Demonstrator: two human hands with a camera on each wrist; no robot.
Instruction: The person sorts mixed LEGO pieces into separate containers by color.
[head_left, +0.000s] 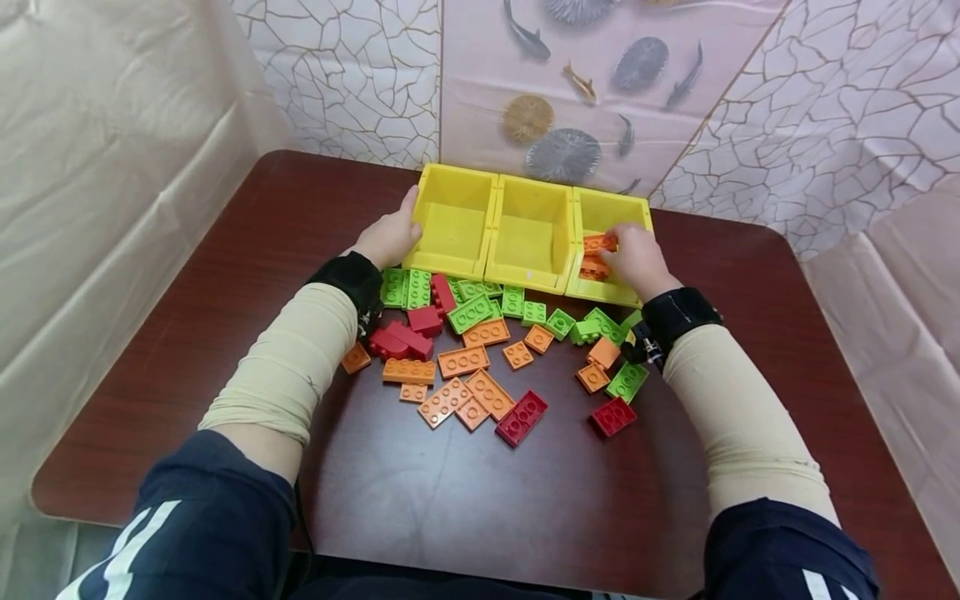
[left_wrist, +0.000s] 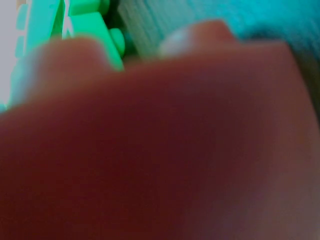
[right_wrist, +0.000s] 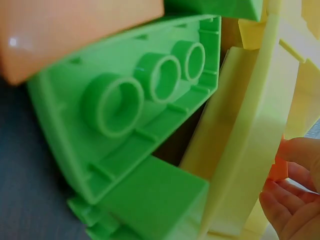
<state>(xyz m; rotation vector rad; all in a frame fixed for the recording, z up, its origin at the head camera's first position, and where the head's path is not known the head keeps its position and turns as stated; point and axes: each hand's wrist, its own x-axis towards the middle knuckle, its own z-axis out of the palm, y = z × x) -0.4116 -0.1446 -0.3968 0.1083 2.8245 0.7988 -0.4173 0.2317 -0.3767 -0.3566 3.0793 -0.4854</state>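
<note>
Between the thumb and fingertips of the right hand (head_left: pixel 637 254), an orange brick (head_left: pixel 597 242) is found pinched, inside the right-hand compartment of the yellow box (head_left: pixel 517 282). Governing relation, as judged: the brick lies directly left of these fingers, its long axis appearing to run crosswise, away from them toward the compartment's left wall. The right hand is the nearer; the left hand (head_left: pixel 388 237) is at the box's far end. Condition of brick: bright orange, oblong, right end covered by the fingers; stud detail too small to confirm. On the body side of the fingers, a second orange brick (head_left: pixel 593 269) sits close to the first, partly hidden.

Outside the box, bodyward of the fingers, lie green bricks (head_left: pixel 587 332); the right wrist view shows one green brick (right_wrist: pixel 150 110) hollow side exposed. Loose orange bricks (head_left: pixel 603 353) and red bricks (head_left: pixel 613 417) lie farther bodyward on the table (head_left: pixel 405 517). Well left of the right fingers, the left hand rests against the box's left end; whether its fingers curl round the wall cannot be told.
</note>
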